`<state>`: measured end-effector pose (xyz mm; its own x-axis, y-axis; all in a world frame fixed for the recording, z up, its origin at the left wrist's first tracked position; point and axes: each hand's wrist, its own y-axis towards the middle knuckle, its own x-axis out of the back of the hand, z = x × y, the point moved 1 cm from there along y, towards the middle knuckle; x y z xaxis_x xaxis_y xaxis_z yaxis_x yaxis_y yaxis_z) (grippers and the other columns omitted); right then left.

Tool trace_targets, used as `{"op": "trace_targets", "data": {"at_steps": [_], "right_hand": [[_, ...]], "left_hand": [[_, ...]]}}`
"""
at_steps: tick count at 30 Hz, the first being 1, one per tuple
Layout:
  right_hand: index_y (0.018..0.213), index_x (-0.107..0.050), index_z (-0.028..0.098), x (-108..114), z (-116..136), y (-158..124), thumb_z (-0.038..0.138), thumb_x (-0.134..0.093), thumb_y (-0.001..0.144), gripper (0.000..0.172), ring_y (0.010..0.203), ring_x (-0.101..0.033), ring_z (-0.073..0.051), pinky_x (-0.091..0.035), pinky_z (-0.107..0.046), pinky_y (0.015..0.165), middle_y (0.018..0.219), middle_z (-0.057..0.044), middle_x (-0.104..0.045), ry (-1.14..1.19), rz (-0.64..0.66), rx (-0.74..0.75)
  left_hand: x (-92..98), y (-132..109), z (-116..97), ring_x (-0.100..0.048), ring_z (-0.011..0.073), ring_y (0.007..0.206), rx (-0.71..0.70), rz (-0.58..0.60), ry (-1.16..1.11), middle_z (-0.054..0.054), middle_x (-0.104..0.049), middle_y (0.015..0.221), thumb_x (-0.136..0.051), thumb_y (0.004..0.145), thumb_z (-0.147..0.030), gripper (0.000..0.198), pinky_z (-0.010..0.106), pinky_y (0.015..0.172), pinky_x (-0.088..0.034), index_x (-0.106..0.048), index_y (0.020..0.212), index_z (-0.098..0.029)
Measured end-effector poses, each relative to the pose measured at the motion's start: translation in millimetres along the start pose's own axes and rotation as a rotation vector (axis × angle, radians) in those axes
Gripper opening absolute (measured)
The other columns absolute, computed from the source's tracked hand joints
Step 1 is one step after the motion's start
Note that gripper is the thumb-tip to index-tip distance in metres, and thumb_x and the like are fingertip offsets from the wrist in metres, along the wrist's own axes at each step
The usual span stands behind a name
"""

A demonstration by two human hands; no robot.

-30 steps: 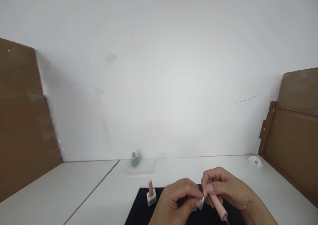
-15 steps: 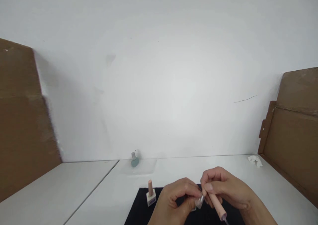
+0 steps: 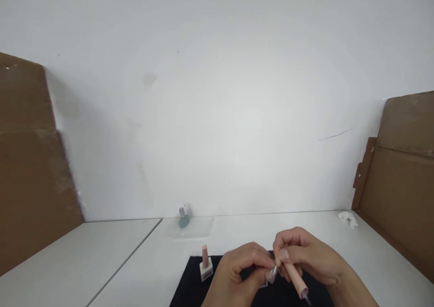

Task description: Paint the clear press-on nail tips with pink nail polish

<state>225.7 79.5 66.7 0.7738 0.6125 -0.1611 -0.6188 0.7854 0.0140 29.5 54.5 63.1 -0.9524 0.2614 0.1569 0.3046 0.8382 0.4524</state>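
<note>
Low in the view, my left hand (image 3: pixel 239 271) is closed, thumb and forefinger pinching a small shiny, whitish see-through piece (image 3: pixel 271 275) whose kind I cannot make out. My right hand (image 3: pixel 312 255) is closed around a pale pink nail polish cap (image 3: pixel 295 280), its open end slanting down to the right with the brush stem (image 3: pixel 308 300) sticking out. The right fingertips meet the small piece beside the left fingertips. Left of my left hand, a white square nail polish bottle (image 3: pixel 206 270) with a pink cap stands upright on a black mat (image 3: pixel 186 282).
Behind the mat, a blue-green nail polish bottle (image 3: pixel 183 220) with a grey cap leans on a clear plastic tray (image 3: pixel 200 229) near the wall. Crumpled white tissue (image 3: pixel 348 219) lies at the right. Cardboard panels stand at left (image 3: pixel 30 171) and right (image 3: pixel 400 180).
The lower end of the pink cap has shifted very slightly up and left. Both hands keep nearly the same place and grip.
</note>
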Motion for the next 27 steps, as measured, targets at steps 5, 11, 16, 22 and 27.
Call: {"op": "trace_targets", "data": {"at_steps": [5,11,16,22,27], "right_hand": [[0.077,-0.065,0.014,-2,1,0,0.042,-0.076,0.083,0.031,0.042,-0.052,-0.007,-0.030,-0.020,0.048,0.050,0.004,-0.063,0.000,0.007,-0.006],[0.074,-0.063,0.014,-2,2,0,0.042,-0.079,0.080,0.033,0.043,-0.053,-0.007,-0.029,-0.020,0.047,0.051,0.002,-0.064,-0.011,0.008,-0.006],[0.074,-0.062,0.015,-3,2,1,0.044,-0.077,0.079,0.033,0.044,-0.051,-0.007,-0.028,-0.020,0.047,0.051,0.002,-0.062,-0.047,-0.006,-0.008],[0.075,-0.062,0.016,-2,9,-3,0.051,-0.080,0.078,0.039,0.047,-0.039,-0.006,-0.026,-0.021,0.049,0.057,0.005,-0.058,-0.185,-0.028,-0.017],[0.080,-0.068,0.017,-3,28,-20,0.033,-0.078,0.085,0.020,0.068,-0.047,-0.012,-0.035,-0.024,0.065,0.071,0.003,-0.060,-0.472,-0.141,-0.018]], "left_hand": [[0.7,0,-4,-0.075,0.0164,0.073,0.006,0.000,0.013,0.000,-0.081,0.077,-0.069,0.081,-0.010,0.024,0.023,0.074,-0.059,-0.082,0.071,-0.028],[1.0,1,-6,-0.075,0.0165,0.073,0.019,0.033,0.009,0.001,-0.081,0.077,-0.068,0.080,-0.007,0.026,0.024,0.073,-0.060,-0.083,0.073,-0.027],[-0.1,0,-4,-0.075,0.0163,0.074,0.015,0.010,0.014,0.001,-0.080,0.077,-0.068,0.081,-0.008,0.026,0.023,0.072,-0.059,-0.083,0.072,-0.028],[0.3,1,-5,-0.074,0.0161,0.072,0.013,0.002,0.029,0.001,-0.080,0.077,-0.067,0.080,-0.008,0.025,0.023,0.071,-0.058,-0.083,0.071,-0.026],[8.8,3,-5,-0.071,0.0174,0.074,0.093,-0.050,0.082,0.000,-0.077,0.074,-0.072,0.082,-0.018,0.014,0.023,0.070,-0.056,-0.079,0.071,-0.023]]}}
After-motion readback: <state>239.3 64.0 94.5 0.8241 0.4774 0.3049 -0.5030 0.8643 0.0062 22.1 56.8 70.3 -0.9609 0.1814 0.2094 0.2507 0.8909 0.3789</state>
